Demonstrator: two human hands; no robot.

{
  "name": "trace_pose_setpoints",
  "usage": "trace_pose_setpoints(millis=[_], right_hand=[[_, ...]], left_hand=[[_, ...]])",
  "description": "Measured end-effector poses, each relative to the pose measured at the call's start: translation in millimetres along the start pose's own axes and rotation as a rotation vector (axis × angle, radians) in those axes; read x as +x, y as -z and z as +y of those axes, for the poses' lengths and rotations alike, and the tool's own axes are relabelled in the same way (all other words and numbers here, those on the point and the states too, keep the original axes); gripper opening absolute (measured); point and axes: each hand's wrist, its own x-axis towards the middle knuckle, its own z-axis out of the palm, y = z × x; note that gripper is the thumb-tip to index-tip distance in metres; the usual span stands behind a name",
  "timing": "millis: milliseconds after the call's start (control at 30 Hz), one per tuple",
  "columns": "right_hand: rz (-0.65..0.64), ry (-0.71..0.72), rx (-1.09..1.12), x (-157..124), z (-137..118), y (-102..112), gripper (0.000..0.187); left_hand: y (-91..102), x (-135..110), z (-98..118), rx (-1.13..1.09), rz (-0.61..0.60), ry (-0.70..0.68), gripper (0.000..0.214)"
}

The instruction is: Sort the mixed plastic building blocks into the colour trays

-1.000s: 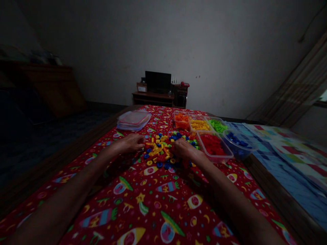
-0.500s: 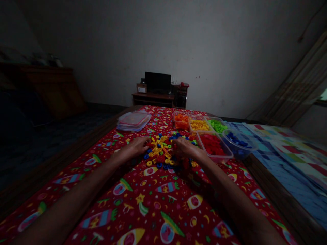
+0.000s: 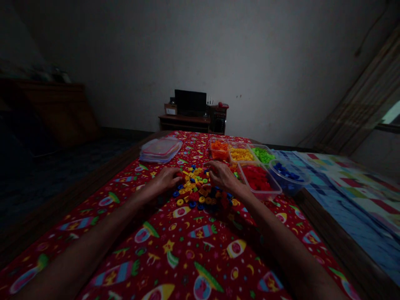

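Note:
A pile of small mixed-colour plastic pieces [image 3: 196, 189] lies on a red patterned cloth [image 3: 193, 250]. My left hand [image 3: 165, 178] rests at the pile's left edge with its fingers curled down onto the pieces. My right hand [image 3: 222, 175] sits over the pile's right side, fingers bent and pinched among the pieces. What either hand holds is too small and dark to make out. To the right stand clear tubs: red pieces [image 3: 258, 178], blue pieces [image 3: 289, 173], orange [image 3: 219, 148], yellow [image 3: 240, 154] and green [image 3: 264, 155].
A stack of clear tub lids [image 3: 161, 149] lies at the far left of the cloth. A wooden table edge [image 3: 337, 241] runs along the right, with a patterned blue mat [image 3: 350, 196] beyond. A low shelf with a dark screen [image 3: 190, 104] stands against the far wall.
Both hands have moved a little forward and inward into the pile, the right hand reaching toward its far side. The view has shifted slightly.

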Motion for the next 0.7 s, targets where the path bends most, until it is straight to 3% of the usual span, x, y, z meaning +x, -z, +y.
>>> trace_pose_setpoints(millis=[133, 267, 367, 500, 600, 700], right_hand=[[-0.029, 0.015, 0.055, 1.3, -3.2, -6.1, 0.033], [-0.147, 0.149, 0.173, -0.1, -10.4, -8.7, 0.044], [-0.203, 0.18, 0.175, -0.6, -16.2, -7.4, 0.041], [-0.145, 0.066, 0.095, 2.2, -18.6, -3.4, 0.019], [-0.101, 0.011, 0.088, 4.3, -16.8, -1.6, 0.019], [-0.106, 0.037, 0.09, 2.8, -16.5, -2.4, 0.023]], left_hand=[[7.3, -1.7, 23.9, -0.466, -0.128, 0.063, 0.037], [3.8, -5.5, 44.7, -0.802, -0.229, 0.115, 0.06], [1.2, -6.5, 49.1, -0.869, -0.241, 0.149, 0.061], [1.1, -6.5, 47.8, -0.899, -0.225, 0.193, 0.057], [0.2, -7.3, 48.4, -1.002, -0.243, 0.21, 0.066], [-2.6, -10.0, 51.5, -1.036, -0.264, 0.132, 0.074]])
